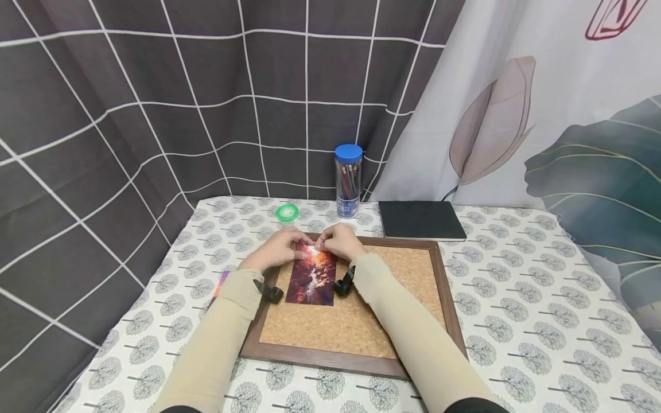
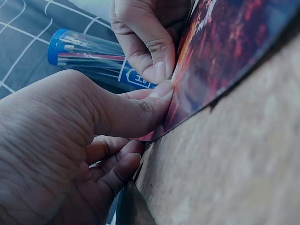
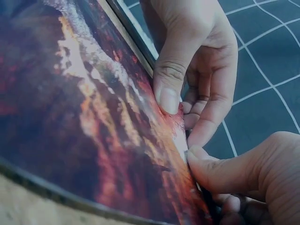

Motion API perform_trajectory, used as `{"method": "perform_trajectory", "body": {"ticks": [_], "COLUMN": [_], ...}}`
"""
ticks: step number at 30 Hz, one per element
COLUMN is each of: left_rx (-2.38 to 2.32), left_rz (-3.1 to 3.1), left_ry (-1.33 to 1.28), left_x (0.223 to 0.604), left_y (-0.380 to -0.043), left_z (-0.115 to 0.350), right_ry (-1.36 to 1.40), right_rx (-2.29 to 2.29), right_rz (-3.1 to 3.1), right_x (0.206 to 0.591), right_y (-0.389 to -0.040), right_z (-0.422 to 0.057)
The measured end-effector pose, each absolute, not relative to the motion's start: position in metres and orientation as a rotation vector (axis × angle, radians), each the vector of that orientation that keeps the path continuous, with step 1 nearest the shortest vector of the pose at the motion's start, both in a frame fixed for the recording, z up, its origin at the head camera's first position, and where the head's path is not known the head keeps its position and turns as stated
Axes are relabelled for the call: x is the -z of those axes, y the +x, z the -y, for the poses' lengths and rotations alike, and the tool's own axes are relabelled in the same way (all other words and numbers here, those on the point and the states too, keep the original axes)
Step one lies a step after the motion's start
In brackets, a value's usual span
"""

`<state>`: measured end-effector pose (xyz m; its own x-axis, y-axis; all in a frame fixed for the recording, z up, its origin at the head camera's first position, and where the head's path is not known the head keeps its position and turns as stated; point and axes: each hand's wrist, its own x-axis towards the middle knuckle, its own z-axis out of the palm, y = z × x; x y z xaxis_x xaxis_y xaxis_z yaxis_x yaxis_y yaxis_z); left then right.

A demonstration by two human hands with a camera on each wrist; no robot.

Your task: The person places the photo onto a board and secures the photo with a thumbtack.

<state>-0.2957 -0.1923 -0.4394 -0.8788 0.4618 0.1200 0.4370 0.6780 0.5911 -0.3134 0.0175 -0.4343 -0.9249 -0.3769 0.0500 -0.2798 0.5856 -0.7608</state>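
A dark red and purple photo print (image 1: 311,284) lies over the upper left of a wood-framed cork board (image 1: 413,275). My left hand (image 1: 279,249) pinches the print's far edge near its left corner, thumb on the picture side. Just to the right, my right hand (image 1: 342,240) pinches the same edge between thumb and fingers. In the left wrist view the print (image 2: 220,56) slants up from the cork (image 2: 225,154), with both thumbs close together on its edge. The right wrist view shows its glossy face (image 3: 108,126); fingertips behind the edge are partly hidden.
Behind the board stand a clear pencil tub (image 1: 348,180) with a blue lid and a green tape roll (image 1: 287,213). A black flat tablet (image 1: 422,220) lies at the back right. Another colourful print (image 1: 222,281) shows beside the left sleeve. Tree-patterned cloth (image 1: 516,344) covers the table.
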Motion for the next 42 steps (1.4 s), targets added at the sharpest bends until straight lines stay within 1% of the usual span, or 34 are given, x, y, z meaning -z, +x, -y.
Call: {"method": "perform_trajectory", "body": {"ticks": [4, 10, 14, 29, 42], "left_rx": [-0.994, -1.016, -1.035, -1.062, -1.054], "left_rz": [-2.83, -2.83, -2.825, -2.806, -2.805], "left_ry": [0.766, 0.756, 0.746, 0.74, 0.729], "left_x": [0.44, 0.44, 0.441, 0.442, 0.441], "left_y": [-0.295, -0.297, -0.297, -0.297, -0.295], "left_z": [0.193, 0.193, 0.194, 0.193, 0.193], "right_ry": [-0.586, -0.776, -0.845, -0.836, -0.824], "right_rx": [1.227, 1.187, 1.198, 1.237, 1.145], "right_rz": [-2.704, -2.717, -2.707, -2.709, -2.76], "right_x": [0.436, 0.439, 0.443, 0.448, 0.447], "right_y": [-0.315, -0.319, -0.322, -0.323, -0.321], "right_z": [-0.018, -0.024, -0.027, -0.027, -0.022]}}
